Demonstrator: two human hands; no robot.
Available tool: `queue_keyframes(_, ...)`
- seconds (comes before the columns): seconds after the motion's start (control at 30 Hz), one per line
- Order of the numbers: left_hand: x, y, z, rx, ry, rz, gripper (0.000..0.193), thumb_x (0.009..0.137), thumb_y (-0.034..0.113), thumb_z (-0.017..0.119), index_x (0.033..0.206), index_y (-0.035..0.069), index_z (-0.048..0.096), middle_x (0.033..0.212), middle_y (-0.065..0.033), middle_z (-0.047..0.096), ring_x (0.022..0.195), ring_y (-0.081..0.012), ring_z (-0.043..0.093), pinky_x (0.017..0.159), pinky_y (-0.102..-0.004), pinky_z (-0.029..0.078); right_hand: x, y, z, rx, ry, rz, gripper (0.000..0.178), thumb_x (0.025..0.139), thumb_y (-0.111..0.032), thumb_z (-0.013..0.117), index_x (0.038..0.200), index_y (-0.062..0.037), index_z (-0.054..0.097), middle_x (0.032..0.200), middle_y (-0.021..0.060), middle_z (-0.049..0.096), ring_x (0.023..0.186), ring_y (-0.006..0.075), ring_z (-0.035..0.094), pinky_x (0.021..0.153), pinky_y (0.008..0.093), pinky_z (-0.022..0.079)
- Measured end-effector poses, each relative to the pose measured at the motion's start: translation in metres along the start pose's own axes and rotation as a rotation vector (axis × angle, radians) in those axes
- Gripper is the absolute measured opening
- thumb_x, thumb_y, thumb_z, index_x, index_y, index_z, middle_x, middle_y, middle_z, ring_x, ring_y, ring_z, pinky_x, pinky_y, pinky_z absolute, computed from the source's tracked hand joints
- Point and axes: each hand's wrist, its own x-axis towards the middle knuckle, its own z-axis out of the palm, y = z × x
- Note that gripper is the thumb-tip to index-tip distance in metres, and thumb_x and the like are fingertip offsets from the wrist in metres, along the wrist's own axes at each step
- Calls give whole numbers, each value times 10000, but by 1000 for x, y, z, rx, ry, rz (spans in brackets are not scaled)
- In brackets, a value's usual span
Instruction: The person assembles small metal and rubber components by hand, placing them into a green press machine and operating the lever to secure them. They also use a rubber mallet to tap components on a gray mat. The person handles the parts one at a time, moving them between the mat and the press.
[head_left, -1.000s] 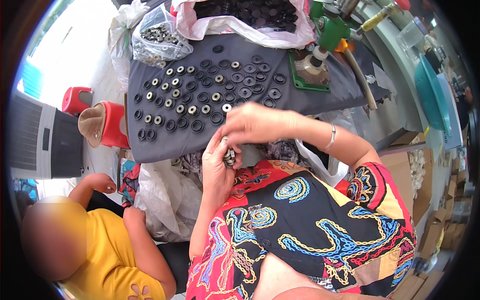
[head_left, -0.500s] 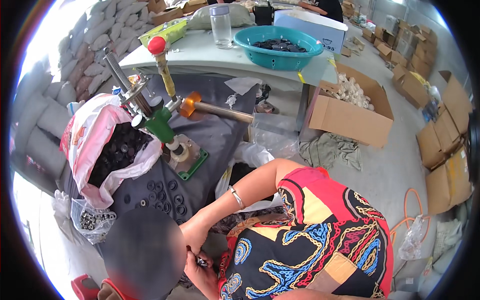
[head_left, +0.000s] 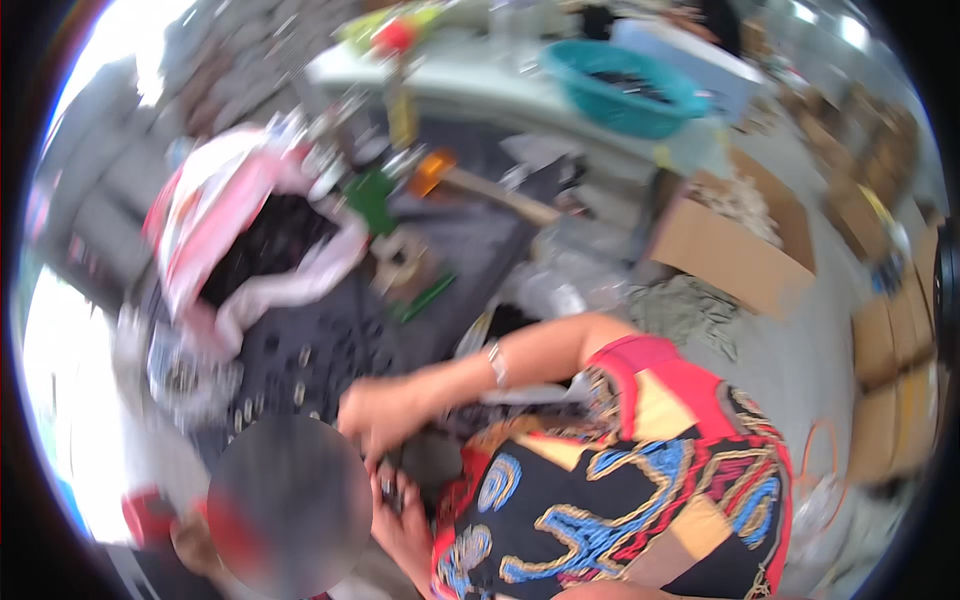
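Observation:
The picture is smeared by motion. My left hand [head_left: 405, 525] is low in the view, cupped around a few small dark round parts [head_left: 390, 490]. My right hand [head_left: 385, 420], with a bracelet on its wrist, reaches in from the right, fingers curled down onto those parts just above the left hand. Blur hides whether it pinches one. Both hands hover at the near edge of a dark grey table [head_left: 450, 250] scattered with small black and metal rings [head_left: 290, 375].
A pink-and-white bag of black parts [head_left: 260, 240] lies on the table's left, with a green hand press [head_left: 385, 215] beside it. Behind are a teal basin [head_left: 625, 90] and an open cardboard box [head_left: 730, 250]. Another person sits at the lower left.
The view has swung from the table top round to the right and is now blurred. My hands stay together over the small parts, now lower in the picture.

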Motion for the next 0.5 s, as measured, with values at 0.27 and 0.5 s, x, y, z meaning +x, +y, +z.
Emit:
queue_keyframes(0.27,3,-7,-23,-114,85,-20,290,941,29,551,1228,-10,560,1016,-140,625,785,-212,589,612,-293,467,14,80,-55,-130,235,283,222,725,-50,671,937,13,682,843,137,641,763,259,670,718,340,547)
queue_keyframes(0.5,2,-7,-23,-134,71,39,183,972,47,540,1148,20,584,984,-143,615,663,-175,566,505,-252,411,48,89,-26,-251,29,263,208,738,-118,681,917,-12,694,906,174,659,884,350,652,819,427,519)
